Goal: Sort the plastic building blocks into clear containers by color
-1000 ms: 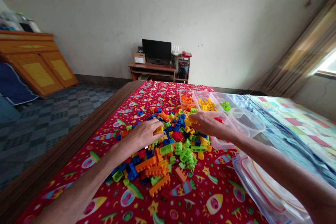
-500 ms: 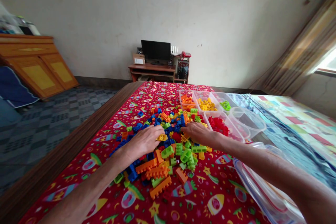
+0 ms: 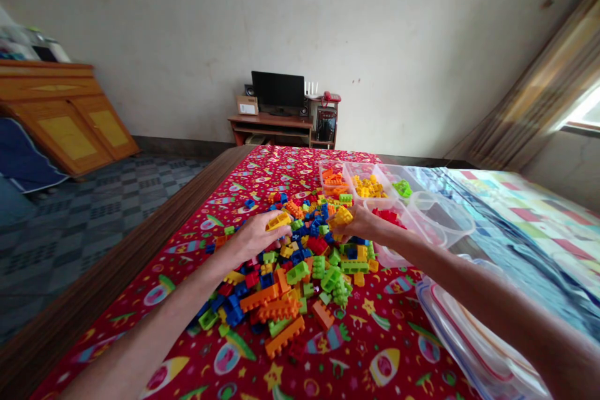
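A loose pile of toy building bricks (image 3: 297, 272) in blue, orange, green, yellow and red lies on the red patterned cloth (image 3: 365, 356). Over the pile's left side, my left hand (image 3: 260, 234) is closed on a yellow brick (image 3: 278, 220) that shows at its fingertips. At the right side, my right hand (image 3: 360, 225) grips a yellow brick piece (image 3: 340, 217), its fingers partly hidden behind it. Beyond my right hand, clear containers hold sorted bricks: orange bricks (image 3: 334, 179), yellow bricks (image 3: 369, 186), green bricks (image 3: 402, 188) and red bricks (image 3: 388, 217).
An empty-looking clear round tub (image 3: 440, 212) stands right of the sorted bricks. Stacked clear lids (image 3: 473, 331) lie under my right forearm. Farther off are a desk with a monitor (image 3: 278, 92) and a wooden cabinet (image 3: 70, 119).
My left hand has moved up and away with its yellow brick, uncovering bricks beneath. My right hand has shifted slightly right and lifted, and a yellow brick now shows in its fingers.
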The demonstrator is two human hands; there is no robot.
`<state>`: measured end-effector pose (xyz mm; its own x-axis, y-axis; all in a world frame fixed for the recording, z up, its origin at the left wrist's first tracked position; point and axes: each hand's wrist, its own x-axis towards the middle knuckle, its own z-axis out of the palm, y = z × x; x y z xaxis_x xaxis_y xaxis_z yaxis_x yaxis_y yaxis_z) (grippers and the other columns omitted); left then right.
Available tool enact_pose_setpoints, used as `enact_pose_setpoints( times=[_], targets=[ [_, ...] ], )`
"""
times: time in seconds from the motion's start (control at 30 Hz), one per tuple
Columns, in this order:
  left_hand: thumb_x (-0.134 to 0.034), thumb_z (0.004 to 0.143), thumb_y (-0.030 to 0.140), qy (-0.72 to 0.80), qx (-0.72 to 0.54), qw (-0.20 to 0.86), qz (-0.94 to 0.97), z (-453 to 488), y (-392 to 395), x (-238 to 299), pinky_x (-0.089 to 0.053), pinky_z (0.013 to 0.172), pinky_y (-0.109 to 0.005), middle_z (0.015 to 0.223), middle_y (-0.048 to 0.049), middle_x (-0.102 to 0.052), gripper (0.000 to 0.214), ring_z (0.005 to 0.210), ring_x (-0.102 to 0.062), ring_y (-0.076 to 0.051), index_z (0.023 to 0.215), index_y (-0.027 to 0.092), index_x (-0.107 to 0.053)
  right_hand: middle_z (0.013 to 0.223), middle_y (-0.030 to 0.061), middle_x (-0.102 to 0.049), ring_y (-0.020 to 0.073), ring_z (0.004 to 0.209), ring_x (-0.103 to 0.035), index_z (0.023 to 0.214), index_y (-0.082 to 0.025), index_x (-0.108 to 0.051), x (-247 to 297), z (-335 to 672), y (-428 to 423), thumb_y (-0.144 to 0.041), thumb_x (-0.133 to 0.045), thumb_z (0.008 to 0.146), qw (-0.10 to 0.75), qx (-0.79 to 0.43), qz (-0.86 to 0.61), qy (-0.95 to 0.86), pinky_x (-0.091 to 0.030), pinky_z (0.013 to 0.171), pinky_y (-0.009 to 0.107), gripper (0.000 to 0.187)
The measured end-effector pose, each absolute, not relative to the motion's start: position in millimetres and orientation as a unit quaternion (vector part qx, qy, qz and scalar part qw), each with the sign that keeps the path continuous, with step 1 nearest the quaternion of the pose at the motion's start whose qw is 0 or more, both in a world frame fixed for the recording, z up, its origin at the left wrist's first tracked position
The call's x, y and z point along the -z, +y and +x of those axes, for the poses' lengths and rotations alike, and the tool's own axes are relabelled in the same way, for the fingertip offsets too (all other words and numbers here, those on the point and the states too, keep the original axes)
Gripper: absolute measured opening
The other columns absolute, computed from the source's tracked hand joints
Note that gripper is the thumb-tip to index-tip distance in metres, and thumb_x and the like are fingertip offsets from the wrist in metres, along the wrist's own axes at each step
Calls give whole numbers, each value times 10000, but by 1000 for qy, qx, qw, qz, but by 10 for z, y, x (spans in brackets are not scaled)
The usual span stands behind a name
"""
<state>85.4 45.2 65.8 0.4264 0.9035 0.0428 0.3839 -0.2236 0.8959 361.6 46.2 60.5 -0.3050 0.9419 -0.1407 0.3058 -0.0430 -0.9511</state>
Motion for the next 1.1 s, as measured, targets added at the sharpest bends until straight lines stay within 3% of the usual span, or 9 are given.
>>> enact_pose_setpoints(
  times=[0.23, 0.37, 0.47, 0.57, 0.8, 0.93, 1.1],
  targets=[
    [-441, 941, 370, 381, -376, 690, 488, 961, 342, -748, -567, 845, -369, 967, -124, -708, 306, 896, -688, -206, 1046, 125, -592, 698, -3, -669, 108, 612, -632, 917, -137, -685, -823, 3422, 336, -172, -815, 552, 362, -631, -455, -514, -569, 579, 229, 389],
    [-542, 896, 281, 363, -364, 721, 464, 974, 313, -759, -553, 923, -410, 1115, -124, -671, 304, 1039, -655, -228, 1168, 147, -564, 698, -4, -665, 104, 607, -629, 874, -132, -681, -796, 3319, 355, -160, -816, 549, 378, -640, -445, -499, -570, 587, 232, 353],
    [-626, 826, 191, 359, -348, 725, 474, 982, 276, -750, -547, 947, -418, 1242, -113, -611, 453, 1110, -620, -223, 1264, 184, -513, 692, -9, -664, 97, 591, -622, 836, -131, -676, -779, 3248, 358, -189, -830, 528, 391, -643, -434, -495, -569, 590, 234, 349],
    [-589, 845, 221, 357, -344, 723, 482, 1015, 230, -729, -536, 955, -425, 1314, -103, -563, 519, 1131, -606, -211, 1348, 225, -459, 704, -12, -667, 101, 618, -627, 817, -141, -671, -792, 3167, 344, -231, -847, 506, 397, -636, -428, -505, -570, 601, 235, 369],
    [-530, 793, 145, 316, -329, 711, 535, 1102, 138, -615, -461, 1030, -406, 1387, -51, -522, 790, 1132, -607, -170, 1491, 352, -224, 629, -33, -643, 90, 566, -601, 680, -145, -586, -794, 2898, 342, -255, -834, 535, 312, -630, -426, -569, -547, 569, 221, 307],
    [-588, 807, 243, 347, -333, 635, 605, 1115, 148, -535, -448, 1030, -416, 1363, -76, -550, 828, 1172, -586, -214, 1514, 298, -160, 538, -64, -582, 70, 505, -550, 666, -159, -567, -763, 2828, 375, -188, -802, 563, 316, -601, -454, -577, -496, 508, 181, 259],
    [-635, 797, 319, 363, -331, 575, 654, 1136, 202, -478, -474, 995, -406, 1236, -91, -640, 781, 1158, -599, -241, 1481, 236, -267, 544, -70, -585, 80, 479, -563, 721, -159, -559, -800, 2899, 391, -175, -772, 550, 344, -588, -480, -553, -488, 483, 189, 273]
  ],
)
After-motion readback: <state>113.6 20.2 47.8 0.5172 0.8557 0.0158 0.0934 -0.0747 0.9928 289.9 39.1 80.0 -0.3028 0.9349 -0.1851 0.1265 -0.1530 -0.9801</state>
